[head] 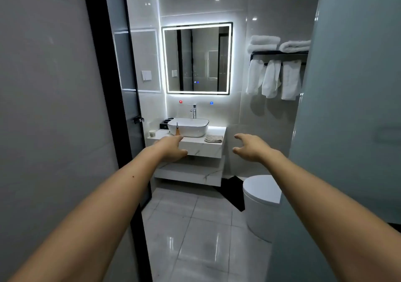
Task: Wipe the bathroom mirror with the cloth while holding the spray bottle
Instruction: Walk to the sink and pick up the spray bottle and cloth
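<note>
A square mirror with a lit white border hangs on the far wall above a white basin. A folded grey cloth lies on the marble counter, right of the basin. A small orange spray bottle stands in front of the basin's left side. My left hand reaches forward, empty, fingers apart, its fingertips just below the bottle in the picture. My right hand is stretched out too, empty, fingers spread, lower right of the cloth. Both hands are well short of the counter.
I stand in a doorway: a black door frame at left and a frosted glass panel at right. A white toilet sits at lower right. White towels hang on a rack. A tap stands behind the basin.
</note>
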`<state>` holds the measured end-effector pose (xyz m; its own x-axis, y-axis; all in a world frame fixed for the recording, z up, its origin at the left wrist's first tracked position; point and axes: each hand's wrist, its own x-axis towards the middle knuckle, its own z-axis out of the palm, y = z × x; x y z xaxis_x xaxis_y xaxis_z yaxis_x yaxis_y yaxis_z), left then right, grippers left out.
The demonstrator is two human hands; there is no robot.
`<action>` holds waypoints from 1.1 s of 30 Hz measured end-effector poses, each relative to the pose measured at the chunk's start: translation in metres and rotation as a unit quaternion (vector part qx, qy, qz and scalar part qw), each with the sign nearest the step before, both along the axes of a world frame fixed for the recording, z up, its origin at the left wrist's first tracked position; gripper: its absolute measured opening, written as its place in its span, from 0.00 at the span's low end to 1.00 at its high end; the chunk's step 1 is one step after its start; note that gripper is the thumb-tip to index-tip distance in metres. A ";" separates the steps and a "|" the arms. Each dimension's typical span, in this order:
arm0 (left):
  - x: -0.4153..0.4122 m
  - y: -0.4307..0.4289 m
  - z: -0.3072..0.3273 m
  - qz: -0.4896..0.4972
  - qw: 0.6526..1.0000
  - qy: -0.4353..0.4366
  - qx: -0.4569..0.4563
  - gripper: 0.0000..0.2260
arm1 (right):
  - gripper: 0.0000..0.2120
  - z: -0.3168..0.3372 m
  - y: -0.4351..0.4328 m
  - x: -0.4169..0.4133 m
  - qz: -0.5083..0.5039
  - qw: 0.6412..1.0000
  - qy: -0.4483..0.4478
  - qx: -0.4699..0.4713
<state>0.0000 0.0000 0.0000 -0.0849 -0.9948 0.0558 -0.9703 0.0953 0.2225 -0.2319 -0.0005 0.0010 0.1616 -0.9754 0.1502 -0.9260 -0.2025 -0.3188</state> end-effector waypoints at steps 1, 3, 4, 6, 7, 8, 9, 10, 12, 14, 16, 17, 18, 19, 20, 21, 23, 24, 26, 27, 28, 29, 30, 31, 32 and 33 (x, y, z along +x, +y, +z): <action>0.000 -0.005 0.000 0.004 1.000 0.001 0.001 0.29 | 0.26 -0.001 -0.006 0.003 0.003 1.000 0.007 -0.002; 0.003 -0.026 -0.007 0.012 1.000 -0.003 0.009 0.29 | 0.26 -0.006 -0.027 0.010 0.015 1.000 0.024 -0.007; 0.005 -0.038 -0.011 0.014 1.000 -0.004 0.011 0.29 | 0.26 -0.010 -0.039 0.015 0.023 0.999 0.028 -0.005; 0.008 -0.065 -0.022 0.015 1.000 -0.011 0.025 0.29 | 0.26 -0.022 -0.066 0.023 0.031 0.999 0.033 0.001; 0.011 -0.082 -0.028 0.014 0.999 -0.015 0.028 0.29 | 0.26 -0.029 -0.085 0.026 0.031 0.999 0.036 0.004; 0.014 -0.099 -0.033 0.015 0.999 -0.025 0.030 0.29 | 0.26 -0.034 -0.103 0.028 0.029 0.999 0.042 0.005; 0.018 -0.120 -0.037 0.015 0.999 -0.030 0.034 0.28 | 0.25 -0.039 -0.124 0.030 0.023 0.999 0.048 0.009; 0.022 -0.141 -0.040 0.013 0.999 -0.035 0.037 0.28 | 0.24 -0.044 -0.146 0.031 0.017 0.998 0.052 0.015; 0.030 -0.182 -0.042 0.012 0.998 -0.038 0.041 0.29 | 0.24 -0.049 -0.189 0.035 -0.003 0.998 0.053 0.029; 0.038 -0.228 -0.043 0.011 0.998 -0.029 0.048 0.29 | 0.23 -0.050 -0.235 0.040 -0.018 0.998 0.055 0.031; 0.043 -0.268 -0.044 0.006 0.998 -0.026 0.056 0.29 | 0.23 -0.051 -0.275 0.046 -0.021 0.998 0.054 0.026; 0.045 -0.289 -0.045 0.001 0.998 -0.024 0.056 0.28 | 0.23 -0.052 -0.295 0.048 -0.022 0.998 0.050 0.025; 0.045 -0.311 -0.047 0.000 0.998 -0.021 0.059 0.28 | 0.23 -0.053 -0.314 0.050 -0.022 0.998 0.049 0.027; 0.045 -0.331 -0.051 -0.001 0.998 -0.018 0.065 0.28 | 0.23 -0.056 -0.332 0.051 -0.023 0.998 0.052 0.035; 0.043 -0.350 -0.054 -0.003 0.997 -0.018 0.075 0.29 | 0.23 -0.059 -0.348 0.051 -0.026 0.997 0.056 0.048; 0.042 -0.366 -0.057 -0.003 0.996 -0.017 0.082 0.29 | 0.23 -0.064 -0.364 0.049 -0.031 0.996 0.059 0.055; 0.039 -0.405 -0.065 -0.003 0.996 -0.013 0.092 0.30 | 0.23 -0.075 -0.402 0.045 -0.040 0.995 0.061 0.067; 0.037 -0.424 -0.070 -0.001 0.995 -0.009 0.096 0.30 | 0.23 -0.081 -0.419 0.042 -0.042 0.994 0.061 0.076; 0.035 -0.458 -0.080 0.000 0.994 0.001 0.106 0.29 | 0.24 -0.096 -0.452 0.039 -0.041 0.993 0.063 0.096; 0.034 -0.479 -0.086 -0.001 0.994 0.005 0.112 0.29 | 0.24 -0.105 -0.471 0.036 -0.040 0.992 0.062 0.104; 0.032 -0.499 -0.093 -0.002 0.993 0.006 0.116 0.29 | 0.24 -0.113 -0.492 0.033 -0.042 0.991 0.060 0.108; 0.030 -0.521 -0.098 -0.003 0.993 0.002 0.116 0.29 | 0.24 -0.121 -0.515 0.030 -0.043 0.991 0.056 0.110; 0.028 -0.544 -0.104 -0.006 0.993 -0.006 0.114 0.29 | 0.24 -0.128 -0.538 0.026 -0.043 0.992 0.052 0.111; 0.026 -0.566 -0.108 -0.009 0.994 -0.014 0.111 0.29 | 0.24 -0.135 -0.559 0.022 -0.045 0.992 0.045 0.112; 0.022 -0.592 -0.113 -0.011 0.994 -0.021 0.105 0.29 | 0.24 -0.142 -0.586 0.018 -0.047 0.992 0.037 0.113; 0.018 -0.620 -0.117 -0.011 0.995 -0.027 0.098 0.28 | 0.24 -0.148 -0.612 0.013 -0.049 0.992 0.028 0.115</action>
